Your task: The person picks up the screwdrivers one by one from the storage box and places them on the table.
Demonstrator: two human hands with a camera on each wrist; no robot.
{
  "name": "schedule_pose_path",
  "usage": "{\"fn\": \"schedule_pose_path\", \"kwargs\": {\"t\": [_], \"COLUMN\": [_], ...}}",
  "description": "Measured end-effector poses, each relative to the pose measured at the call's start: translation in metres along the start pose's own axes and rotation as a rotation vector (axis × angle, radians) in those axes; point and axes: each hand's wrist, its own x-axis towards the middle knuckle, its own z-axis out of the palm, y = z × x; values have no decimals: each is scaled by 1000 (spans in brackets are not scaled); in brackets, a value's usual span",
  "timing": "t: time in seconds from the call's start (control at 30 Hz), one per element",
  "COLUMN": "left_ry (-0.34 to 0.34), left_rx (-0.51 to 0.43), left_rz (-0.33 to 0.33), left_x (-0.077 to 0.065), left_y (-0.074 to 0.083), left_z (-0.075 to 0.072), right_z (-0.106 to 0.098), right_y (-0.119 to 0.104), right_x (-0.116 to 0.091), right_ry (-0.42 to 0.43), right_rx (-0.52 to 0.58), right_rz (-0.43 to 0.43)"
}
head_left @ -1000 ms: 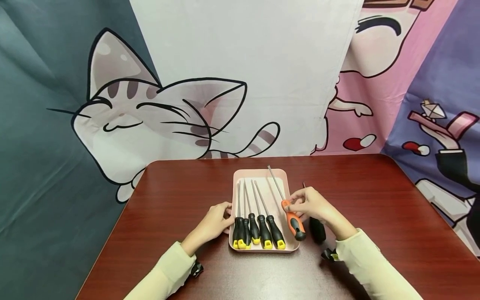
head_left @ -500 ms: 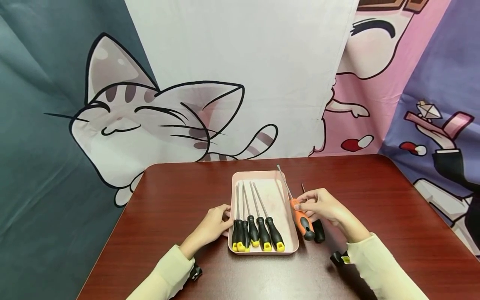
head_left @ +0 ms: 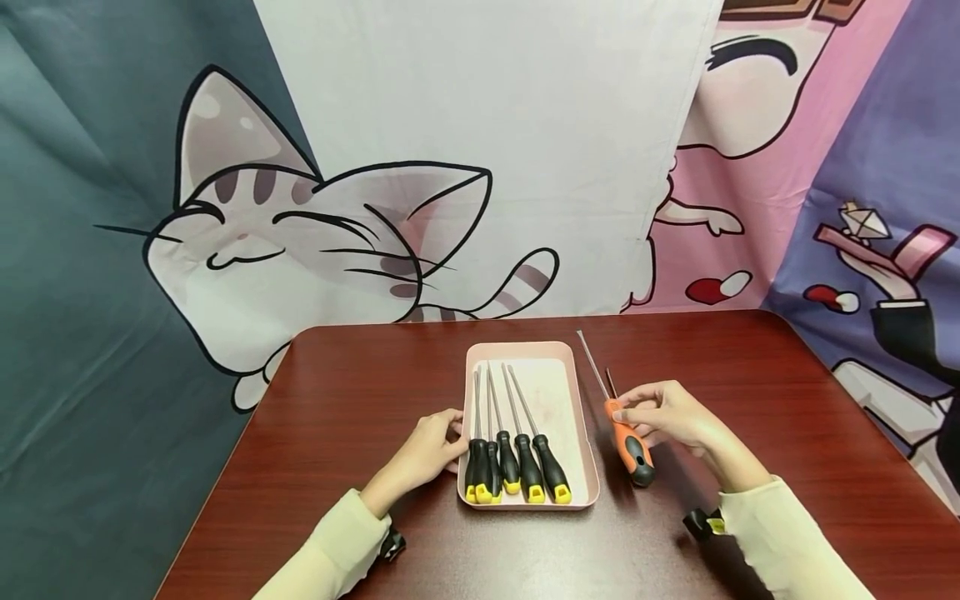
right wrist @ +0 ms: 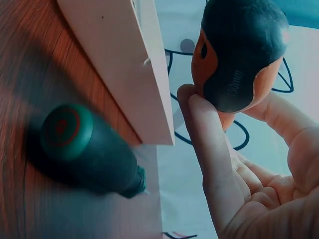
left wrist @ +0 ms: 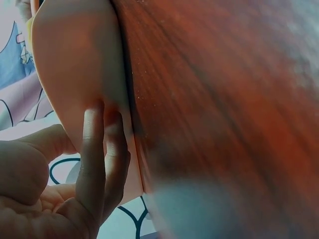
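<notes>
Head view, from where I stand: a person in pale sleeves (head_left: pixel 787 533) sits or stands at a reddish-brown tabletop (head_left: pixel 360 375), both arms coming in from the near side. Out on the right, the right grip (head_left: pixel 667 417) is closed, thumb and fingers pinching an orange-and-black screwdriver (head_left: pixel 628 442) at the far end of its handle, where the shaft begins. That screwdriver is just right of a pale pink tray (head_left: pixel 581 442) and apart from it, slanted, its metal tip toward the far side and a little left, its dark butt toward the near side. From the right wrist you can see the handle held up off the tabletop, with a second, dark-handled screwdriver (right wrist: pixel 94 149) lying below it, green at the butt with red rings; in the head view only its thin shaft shows past the fingers.

Over on the left, the left grip (head_left: pixel 423 450) is narrowed on the tray's left side, fingers against the outer wall and thumb at the rim. Inside, in the left and middle part, lies a row of black-handled screwdrivers (head_left: pixel 528 467), yellow butts near and shafts pointing far. Beyond the far edge of the tabletop hangs a printed cloth (head_left: pixel 480 92) with a smiling cartoon cat on its left
</notes>
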Motion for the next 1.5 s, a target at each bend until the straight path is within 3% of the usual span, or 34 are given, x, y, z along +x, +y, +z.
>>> {"fn": "schedule_pose_path", "kwargs": {"t": [0.4, 0.77, 1.13, 1.5], "left_ry": [3, 10, 2, -35], "left_rx": [-4, 81, 42, -106], "left_rz": [2, 23, 8, -39], "left_x": [-1, 1, 0, -1], "left_y": [2, 1, 3, 2], "left_z": [-1, -1, -1, 0], "right_z": [-14, -24, -35, -48], "right_y": [7, 10, 11, 16], "right_x": [-6, -10, -17, -26], "right_ry": [-5, 6, 16, 35], "right_rx": [-19, -37, -51, -32], "right_rz": [-12, -18, -12, 15]}}
